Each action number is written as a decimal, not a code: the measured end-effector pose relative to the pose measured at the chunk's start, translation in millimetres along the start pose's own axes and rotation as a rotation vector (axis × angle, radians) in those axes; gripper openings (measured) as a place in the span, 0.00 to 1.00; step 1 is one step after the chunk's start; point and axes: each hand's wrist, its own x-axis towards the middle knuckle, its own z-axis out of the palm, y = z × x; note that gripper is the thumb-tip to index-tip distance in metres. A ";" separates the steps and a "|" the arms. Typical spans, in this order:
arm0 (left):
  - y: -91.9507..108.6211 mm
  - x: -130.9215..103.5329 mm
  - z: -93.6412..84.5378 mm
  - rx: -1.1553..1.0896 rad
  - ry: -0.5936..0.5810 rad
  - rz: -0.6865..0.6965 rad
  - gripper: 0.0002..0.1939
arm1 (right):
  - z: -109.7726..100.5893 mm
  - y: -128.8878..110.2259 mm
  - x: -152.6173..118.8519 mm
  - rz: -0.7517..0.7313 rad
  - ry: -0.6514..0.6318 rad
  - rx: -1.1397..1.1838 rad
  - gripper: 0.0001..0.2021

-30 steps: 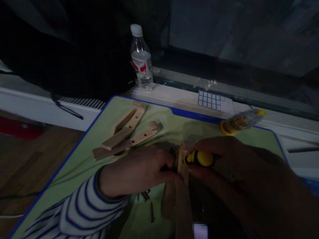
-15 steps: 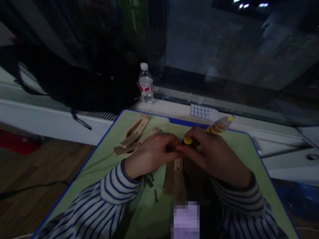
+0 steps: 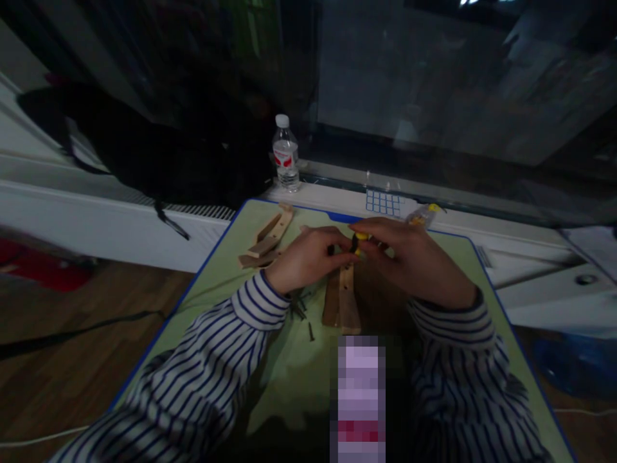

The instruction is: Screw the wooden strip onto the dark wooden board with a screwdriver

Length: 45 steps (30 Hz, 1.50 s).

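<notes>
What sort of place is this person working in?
Probably an ordinary indoor room, perhaps at home or in a dormitory, rather than a proper workshop: wooden pieces and screws lie on a small green-topped table beside a window sill holding a water bottle.

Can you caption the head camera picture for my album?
Right hand holding a yellow-and-black tool beside the left hand, near a wooden piece with holes, screws lying nearby.

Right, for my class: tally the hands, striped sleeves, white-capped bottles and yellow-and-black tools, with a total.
Left hand and right hand: 2
Left sleeve and right sleeve: 2
White-capped bottle: 1
Yellow-and-black tool: 1
Total: 6
</notes>
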 end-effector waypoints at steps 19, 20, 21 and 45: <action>9.2 -1.9 2.1 0.257 -0.019 -0.097 0.14 | 4.0 -2.2 4.9 0.046 0.045 -0.126 0.13; 9.5 -1.9 2.0 0.255 -0.023 -0.101 0.13 | 3.4 -2.3 3.9 0.039 0.045 -0.111 0.14; 9.7 -1.9 1.8 0.249 -0.028 -0.102 0.13 | 2.6 -2.4 3.0 0.028 0.044 -0.090 0.15; 7.2 -3.7 -4.0 0.112 -0.152 -0.147 0.11 | 4.1 -4.2 6.0 0.073 -0.008 -0.071 0.12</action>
